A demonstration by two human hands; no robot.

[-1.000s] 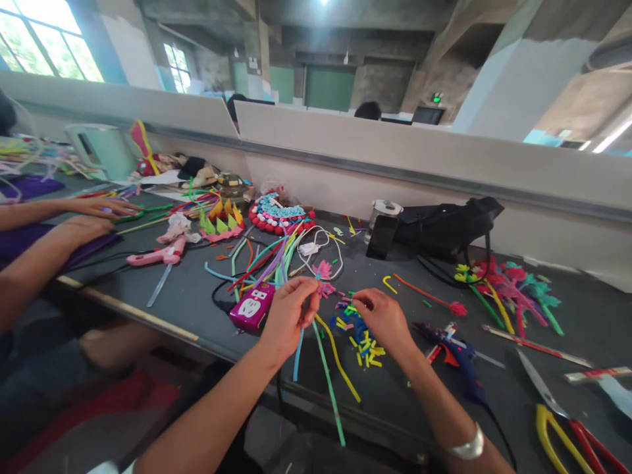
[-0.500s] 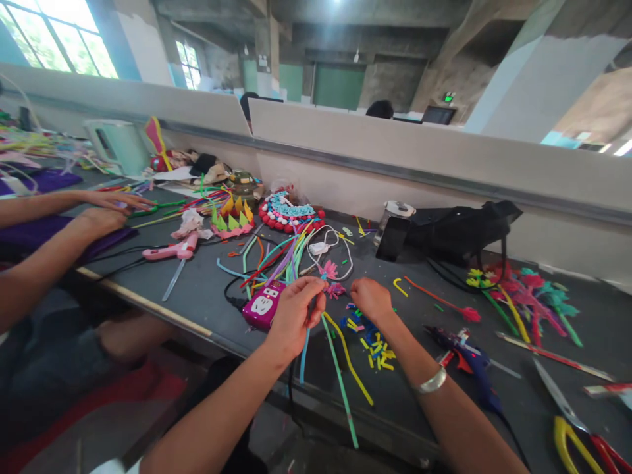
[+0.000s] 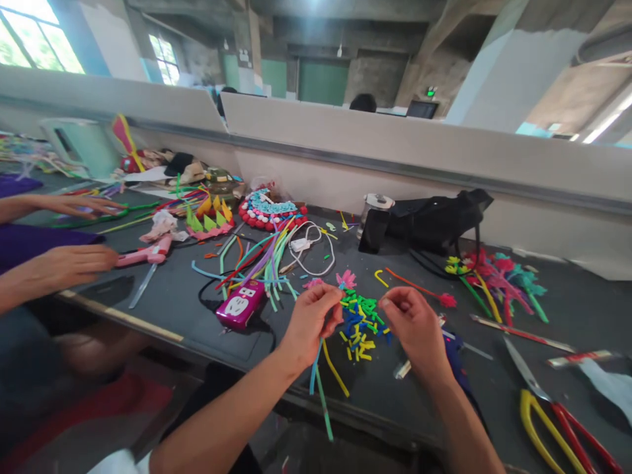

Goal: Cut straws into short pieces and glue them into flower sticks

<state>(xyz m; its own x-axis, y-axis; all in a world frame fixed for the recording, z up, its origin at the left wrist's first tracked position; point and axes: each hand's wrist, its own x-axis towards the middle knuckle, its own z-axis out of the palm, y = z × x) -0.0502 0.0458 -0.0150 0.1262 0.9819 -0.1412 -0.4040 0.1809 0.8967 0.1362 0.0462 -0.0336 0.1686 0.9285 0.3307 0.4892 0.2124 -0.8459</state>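
Observation:
My left hand (image 3: 312,320) is closed round a small bunch of pipe cleaners (image 3: 322,382), blue, green and yellow, which hang down past the table's front edge. My right hand (image 3: 417,324) is pinched on something too small to make out, a hand's width to the right. Between and just beyond the two hands lies a heap of short cut pieces (image 3: 362,319) in blue, green and yellow. Two small pink flowers (image 3: 346,279) lie just behind the left hand.
A pink power strip (image 3: 240,303), long coloured pipe cleaners (image 3: 266,257), a blue glue gun (image 3: 457,355), scissors (image 3: 548,411), a black bag (image 3: 434,220) and finished flowers (image 3: 488,276) lie around. Another person's hands (image 3: 69,263) work at the left beside a pink glue gun (image 3: 143,253).
Both my hands have lifted and drawn back toward me, the right one leaving the heap of cut pieces with its fingers pinched. The neighbour's nearer hand has shifted right.

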